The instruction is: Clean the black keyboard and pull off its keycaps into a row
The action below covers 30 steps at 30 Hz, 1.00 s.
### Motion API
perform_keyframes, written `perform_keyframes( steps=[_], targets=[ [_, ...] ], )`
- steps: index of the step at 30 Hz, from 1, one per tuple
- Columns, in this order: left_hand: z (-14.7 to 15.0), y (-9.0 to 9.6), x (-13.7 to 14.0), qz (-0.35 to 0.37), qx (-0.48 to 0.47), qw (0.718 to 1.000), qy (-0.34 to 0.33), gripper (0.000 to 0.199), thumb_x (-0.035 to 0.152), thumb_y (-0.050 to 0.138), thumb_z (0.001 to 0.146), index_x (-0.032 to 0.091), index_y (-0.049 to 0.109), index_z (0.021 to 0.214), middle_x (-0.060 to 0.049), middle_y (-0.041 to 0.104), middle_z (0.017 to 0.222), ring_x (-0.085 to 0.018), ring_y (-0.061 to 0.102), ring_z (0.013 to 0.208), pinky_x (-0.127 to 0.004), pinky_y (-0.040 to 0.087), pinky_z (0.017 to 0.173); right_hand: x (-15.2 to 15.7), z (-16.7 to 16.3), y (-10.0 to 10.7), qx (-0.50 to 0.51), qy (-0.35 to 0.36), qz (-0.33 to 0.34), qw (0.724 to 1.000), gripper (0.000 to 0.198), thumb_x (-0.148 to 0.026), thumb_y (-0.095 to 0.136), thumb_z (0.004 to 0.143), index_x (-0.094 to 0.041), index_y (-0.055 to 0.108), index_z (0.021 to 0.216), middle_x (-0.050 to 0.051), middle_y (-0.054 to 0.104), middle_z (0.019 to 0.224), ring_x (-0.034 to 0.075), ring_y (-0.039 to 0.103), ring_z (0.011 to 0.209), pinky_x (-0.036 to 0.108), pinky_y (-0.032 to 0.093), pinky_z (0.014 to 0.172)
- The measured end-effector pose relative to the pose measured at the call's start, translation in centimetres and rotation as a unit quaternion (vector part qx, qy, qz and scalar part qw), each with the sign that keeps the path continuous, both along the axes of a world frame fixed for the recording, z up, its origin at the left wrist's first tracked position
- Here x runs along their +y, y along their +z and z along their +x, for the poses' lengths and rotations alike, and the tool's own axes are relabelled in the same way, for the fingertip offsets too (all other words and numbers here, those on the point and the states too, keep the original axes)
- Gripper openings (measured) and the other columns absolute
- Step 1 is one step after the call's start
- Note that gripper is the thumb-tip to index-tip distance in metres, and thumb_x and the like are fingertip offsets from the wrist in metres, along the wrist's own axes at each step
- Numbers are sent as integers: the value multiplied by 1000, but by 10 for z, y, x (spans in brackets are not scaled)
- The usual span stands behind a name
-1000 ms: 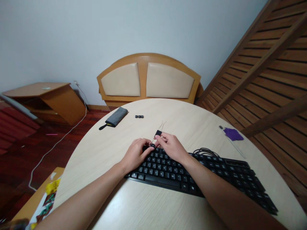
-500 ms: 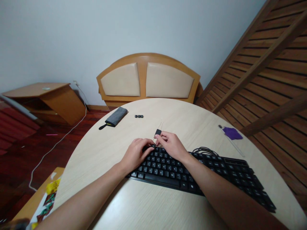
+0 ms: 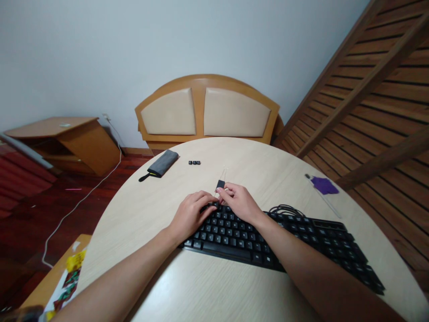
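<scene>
A black keyboard (image 3: 226,252) lies at a slant on the round table. My left hand (image 3: 192,212) is closed over its upper left edge, thumb resting by a key in the top row. Between the thumb and fingers of my right hand (image 3: 239,203) is a keycap puller (image 3: 220,184), a black handle with thin wire loops. One pair of wires points away from me; the other end runs down to the top-row keys, where my fingers partly hide it. Three loose black keycaps (image 3: 194,163) sit in a row farther back.
A grey pouch (image 3: 163,164) lies at the left of the table (image 3: 140,223). On the right are a purple cloth (image 3: 324,185) and a thin brush (image 3: 323,197). A coiled cable (image 3: 287,210) rests behind the keyboard. A wooden headboard (image 3: 199,103) stands beyond the table.
The keycap puller has shifted very slightly to the left in my right hand. Both hands otherwise stay in place at the keyboard's top edge.
</scene>
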<state>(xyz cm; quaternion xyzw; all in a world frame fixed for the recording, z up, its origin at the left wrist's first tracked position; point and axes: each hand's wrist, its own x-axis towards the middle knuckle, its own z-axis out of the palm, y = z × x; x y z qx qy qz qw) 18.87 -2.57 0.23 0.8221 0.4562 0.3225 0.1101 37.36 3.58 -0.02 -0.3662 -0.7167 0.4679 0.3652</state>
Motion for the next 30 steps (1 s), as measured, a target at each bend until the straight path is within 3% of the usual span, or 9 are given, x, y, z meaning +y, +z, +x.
perform_keyframes(
  steps=[11, 20, 30],
  targets=[
    [0, -1, -2, 77, 79, 994, 2, 22, 29, 51, 98, 25, 65, 114, -5, 68, 104, -20, 63, 92, -36, 50, 80, -1, 0, 4, -23, -7, 11, 1000, 34, -46, 56, 91, -17, 63, 77, 3, 70, 70, 17, 67, 66, 27, 51, 65],
    [0, -1, -2, 101, 80, 992, 7, 23, 31, 49, 99, 24, 67, 112, -5, 71, 104, -18, 65, 90, -34, 51, 78, 0, -1, 4, -29, -21, 22, 999, 29, -40, 54, 92, -18, 60, 74, 3, 71, 68, 17, 68, 65, 27, 50, 65],
    [-7, 9, 6, 73, -35, 996, 41, 19, 29, 55, 96, 22, 68, 108, -6, 71, 105, -18, 65, 96, -32, 53, 85, -1, -2, 2, -6, -28, -7, 1000, 23, -38, 54, 92, -20, 56, 79, 3, 72, 69, 17, 69, 65, 27, 53, 64]
  ],
)
